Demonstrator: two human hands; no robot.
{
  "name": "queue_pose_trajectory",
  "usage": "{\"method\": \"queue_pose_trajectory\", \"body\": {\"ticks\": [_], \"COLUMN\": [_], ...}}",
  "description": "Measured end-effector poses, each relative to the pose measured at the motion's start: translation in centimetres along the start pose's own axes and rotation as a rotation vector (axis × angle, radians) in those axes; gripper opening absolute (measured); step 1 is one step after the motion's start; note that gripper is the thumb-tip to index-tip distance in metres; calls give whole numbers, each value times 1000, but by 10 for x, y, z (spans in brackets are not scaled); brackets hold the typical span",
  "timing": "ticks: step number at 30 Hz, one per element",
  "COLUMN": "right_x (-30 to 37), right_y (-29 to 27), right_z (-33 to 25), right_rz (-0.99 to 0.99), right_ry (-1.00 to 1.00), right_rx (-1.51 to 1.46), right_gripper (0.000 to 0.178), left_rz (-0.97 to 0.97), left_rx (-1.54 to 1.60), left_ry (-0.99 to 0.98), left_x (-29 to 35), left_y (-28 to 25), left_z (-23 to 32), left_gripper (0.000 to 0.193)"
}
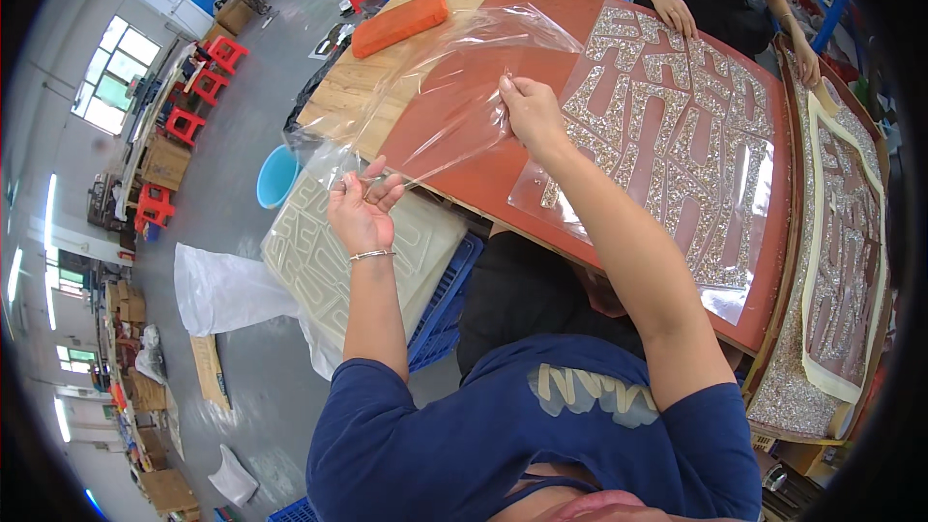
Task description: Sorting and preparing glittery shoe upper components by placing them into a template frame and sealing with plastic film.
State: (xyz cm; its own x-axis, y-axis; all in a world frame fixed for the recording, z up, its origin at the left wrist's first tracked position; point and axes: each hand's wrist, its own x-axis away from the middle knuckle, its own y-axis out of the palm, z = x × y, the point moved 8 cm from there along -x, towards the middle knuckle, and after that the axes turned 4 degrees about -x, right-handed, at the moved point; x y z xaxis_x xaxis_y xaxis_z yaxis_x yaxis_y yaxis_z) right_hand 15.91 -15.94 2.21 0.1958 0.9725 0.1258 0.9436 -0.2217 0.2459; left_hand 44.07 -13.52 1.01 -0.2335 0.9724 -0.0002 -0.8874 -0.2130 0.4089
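A sheet of clear plastic film (454,126) hangs between my two hands, creased and glossy, over the left part of the reddish-brown work surface. My right hand (534,116) pinches its edge between thumb and fingers. Lower and to the left, my left hand (363,208) has the film's near corner at thumb and forefinger, the other fingers loosely curled. To the right of my right hand lies a clear sheet with glittery rhinestone shapes (677,135). Below my left hand is a stack of pale sheets with raised outlines (319,251), partly hidden by my forearm.
An orange oblong case (399,25) lies on the wooden board (353,97). A co-worker's hands (675,14) reach over the far right side, by a tray of glitter pieces with a pale frame (817,329). Blue crates (445,304), a light blue bucket (278,177) and red stools (184,124) stand around.
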Motion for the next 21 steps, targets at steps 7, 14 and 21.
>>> {"method": "queue_pose_trajectory", "body": {"ticks": [7, 14, 21], "right_x": [34, 49, 59], "right_y": [-8, -10, -14], "right_z": [-6, 46, 39], "right_rz": [20, -306, -269], "right_ry": [-415, -201, 38], "right_rx": [663, 175, 22], "right_gripper": [26, 21, 26], "left_rz": [57, 96, -73], "left_rx": [2, 19, 129], "left_ry": [-243, -139, -101], "left_x": [18, -1, 3], "left_y": [-10, -32, -19], "left_z": [-55, -67, -63], "left_gripper": [21, 25, 9]}}
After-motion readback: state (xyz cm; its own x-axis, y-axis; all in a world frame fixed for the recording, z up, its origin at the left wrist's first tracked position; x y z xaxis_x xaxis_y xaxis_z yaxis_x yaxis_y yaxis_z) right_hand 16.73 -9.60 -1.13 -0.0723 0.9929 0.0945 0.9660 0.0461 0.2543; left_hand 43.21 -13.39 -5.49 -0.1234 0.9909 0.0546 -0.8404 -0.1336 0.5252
